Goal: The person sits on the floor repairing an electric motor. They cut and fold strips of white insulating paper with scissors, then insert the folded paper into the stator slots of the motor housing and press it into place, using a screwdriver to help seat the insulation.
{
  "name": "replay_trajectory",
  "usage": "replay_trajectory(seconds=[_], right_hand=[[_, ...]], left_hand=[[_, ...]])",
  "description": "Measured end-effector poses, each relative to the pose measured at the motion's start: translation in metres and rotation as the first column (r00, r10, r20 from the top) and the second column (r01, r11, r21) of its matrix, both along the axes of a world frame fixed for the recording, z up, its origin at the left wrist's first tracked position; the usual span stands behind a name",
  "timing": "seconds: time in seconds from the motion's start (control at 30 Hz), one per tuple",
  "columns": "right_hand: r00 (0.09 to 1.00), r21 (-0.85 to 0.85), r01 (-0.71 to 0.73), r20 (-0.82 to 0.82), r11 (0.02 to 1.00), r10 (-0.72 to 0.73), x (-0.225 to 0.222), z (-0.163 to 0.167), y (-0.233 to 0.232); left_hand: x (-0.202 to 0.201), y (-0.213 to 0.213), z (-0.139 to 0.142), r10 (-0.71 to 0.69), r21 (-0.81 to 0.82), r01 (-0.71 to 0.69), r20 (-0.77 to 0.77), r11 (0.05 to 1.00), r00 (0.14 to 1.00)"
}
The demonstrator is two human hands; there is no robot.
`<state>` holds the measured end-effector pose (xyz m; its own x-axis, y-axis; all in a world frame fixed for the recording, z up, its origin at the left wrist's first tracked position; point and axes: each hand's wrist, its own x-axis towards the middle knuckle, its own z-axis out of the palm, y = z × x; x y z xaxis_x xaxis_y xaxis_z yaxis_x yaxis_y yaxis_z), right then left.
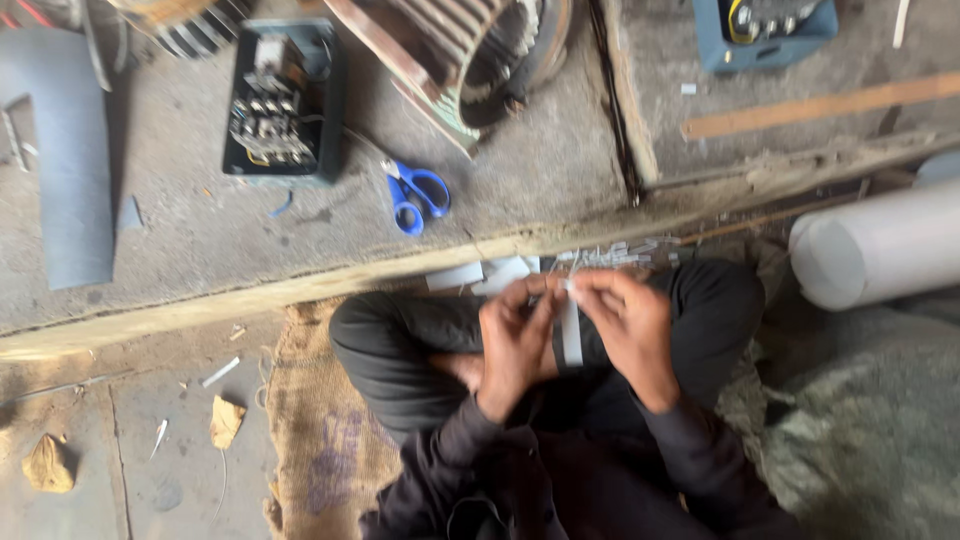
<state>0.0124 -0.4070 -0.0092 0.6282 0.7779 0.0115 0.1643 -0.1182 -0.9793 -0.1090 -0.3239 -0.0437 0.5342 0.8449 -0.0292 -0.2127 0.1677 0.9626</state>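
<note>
1. The person is sitting cross-legged on a burlap mat (pixel 330 440), working over the lap, just below the edge of a low concrete platform (pixel 200 250).
2. The left hand (pixel 515 345) and right hand (pixel 625 320) are meeting at the fingertips, both pinching the upper end of a narrow white strip (pixel 572 335), which is hanging down between them.
3. The strip is looking thin, light and flexible, probably insulating paper or plastic film; it is likely creasing easily, so a pinch at the end, flat between thumb and forefinger, seems the sound hold.
4. More white strips (pixel 610 255) and cut sheets are lying along the platform edge, just above the hands.
5. Blue-handled scissors (pixel 415 195) are lying further back, beside an open switch box (pixel 280 100) and a motor stator (pixel 470 60).
6. A white roll (pixel 880 245) is resting at the right.
</note>
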Motion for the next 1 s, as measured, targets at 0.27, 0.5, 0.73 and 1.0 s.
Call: replay_trajectory(seconds=[0.27,0.5,0.73,1.0], right_hand=[[0.997,0.178,0.055,0.051,0.983,-0.065,0.021,-0.006,0.047],[0.998,0.164,0.053,0.023,0.985,-0.057,0.018,-0.003,0.043],[0.998,0.156,0.049,0.024,0.986,-0.053,0.020,-0.002,0.042],[0.998,0.129,0.027,0.051,0.991,-0.033,0.022,-0.002,0.039]], left_hand=[[0.033,0.047,0.021,0.075,0.111,-0.059,-0.146,0.992,0.986],[0.029,0.040,0.036,0.115,0.265,-0.057,-0.211,0.963,0.971],[0.031,0.040,0.035,0.083,0.279,-0.025,-0.199,0.960,0.977],[0.027,0.036,0.035,0.068,0.278,-0.016,-0.179,0.960,0.981]])
